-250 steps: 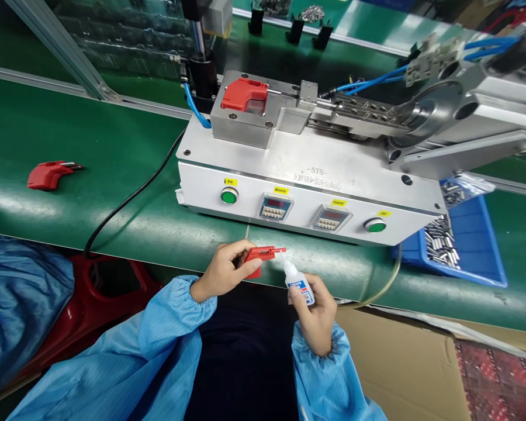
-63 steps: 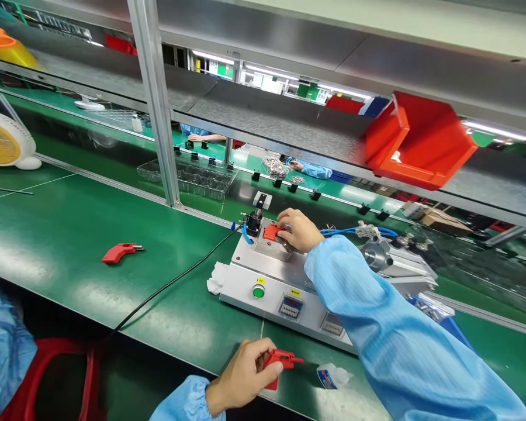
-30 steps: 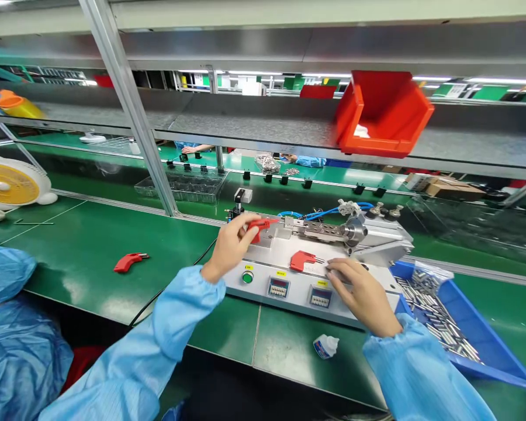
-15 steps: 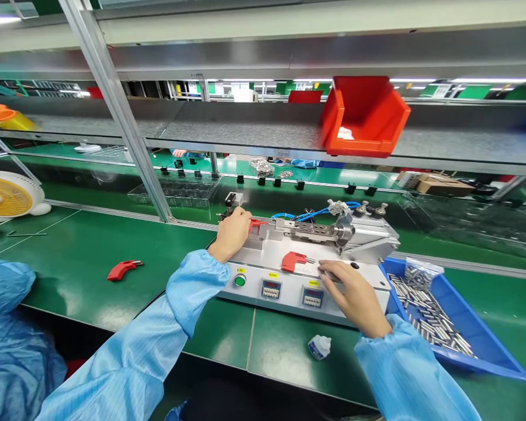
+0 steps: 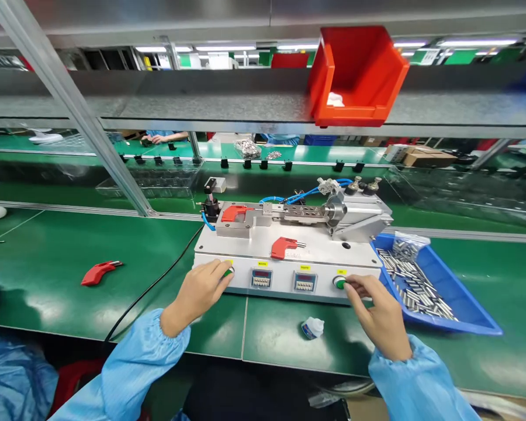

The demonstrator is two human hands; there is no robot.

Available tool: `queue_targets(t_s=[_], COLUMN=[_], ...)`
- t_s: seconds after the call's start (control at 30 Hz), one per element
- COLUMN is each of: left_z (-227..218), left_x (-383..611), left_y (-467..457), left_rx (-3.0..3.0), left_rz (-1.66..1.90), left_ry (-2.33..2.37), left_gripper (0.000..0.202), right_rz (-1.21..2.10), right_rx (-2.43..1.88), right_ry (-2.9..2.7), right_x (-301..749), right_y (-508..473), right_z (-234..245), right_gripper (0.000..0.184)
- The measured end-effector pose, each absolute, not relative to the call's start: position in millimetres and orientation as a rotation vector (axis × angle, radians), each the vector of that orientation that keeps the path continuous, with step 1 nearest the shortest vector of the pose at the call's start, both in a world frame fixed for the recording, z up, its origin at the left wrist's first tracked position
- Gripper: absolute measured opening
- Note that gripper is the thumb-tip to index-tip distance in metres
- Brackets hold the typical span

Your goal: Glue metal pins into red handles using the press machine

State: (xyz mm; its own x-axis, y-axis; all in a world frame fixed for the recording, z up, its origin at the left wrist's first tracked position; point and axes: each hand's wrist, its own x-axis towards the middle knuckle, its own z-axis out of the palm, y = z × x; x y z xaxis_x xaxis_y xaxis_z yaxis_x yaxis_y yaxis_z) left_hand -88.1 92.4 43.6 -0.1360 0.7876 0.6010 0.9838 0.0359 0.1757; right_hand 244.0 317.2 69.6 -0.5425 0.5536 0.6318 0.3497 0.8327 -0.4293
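Note:
My left hand point(image 5: 201, 292) has its fingertips at the green push button point(image 5: 229, 271) on the left of the machine's front, partly covering it. At the right-hand green push button point(image 5: 339, 283) is my right hand point(image 5: 377, 310), thumb and fingers apart and nothing held. A red pistol-shaped handle point(image 5: 234, 213) lies in the metal fixture of the bench machine point(image 5: 267, 237), lined up with its horizontal shaft mechanism point(image 5: 307, 211). Another red handle with metal prongs point(image 5: 283, 247) rests on the machine's top plate.
To the right stands a blue tray point(image 5: 469, 307) of metal pins. A small white bottle point(image 5: 313, 328) lies in front of the machine. A third red handle point(image 5: 99, 273) is on the table at left, near a black cable point(image 5: 158, 278). A red bin point(image 5: 355, 111) sits on the shelf above.
My left hand has left the red handle in the fixture and come down to the left button. My right hand has moved down to the right button. The view has shifted.

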Motion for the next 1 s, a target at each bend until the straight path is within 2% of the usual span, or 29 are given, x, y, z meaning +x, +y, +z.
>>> queue_targets(t_s=[0.2,0.43,0.53,0.7,0.87,1.0], left_z=[59.9,63.5,59.1,61.6,86.0,104.0], left_x=[-91.3,-86.5,-84.6,-71.7,-47.2,-31.8], left_y=[87.9,90.2,88.7,92.8,133.9,181.7], left_rx=[-1.949,-1.847,-1.871,-1.776,-1.901,-1.941], left_rz=[-0.694,-0.709,-0.822,-0.96,-0.984,-0.801], left_ry=[-2.245,-2.381,-2.326,-2.061,-1.856,-1.949], left_gripper=[0.021,0.01,0.012,0.017,0.017,0.039], right_rz=[0.584,0.565,0.465,0.093,0.014,-0.048], right_rx=[-0.789,-0.868,-0.824,-0.713,-0.679,-0.654], right_ry=[-2.198,-2.114,-2.056,-1.981,-1.976,-1.982], right_x=[242.1,236.9,236.2,231.8,227.2,227.0], right_y=[315.9,314.3,308.5,295.6,292.1,294.7], right_z=[69.3,61.9,45.2,9.3,2.0,4.6], right_gripper=[0.035,0.034,0.03,0.023,0.019,0.019])
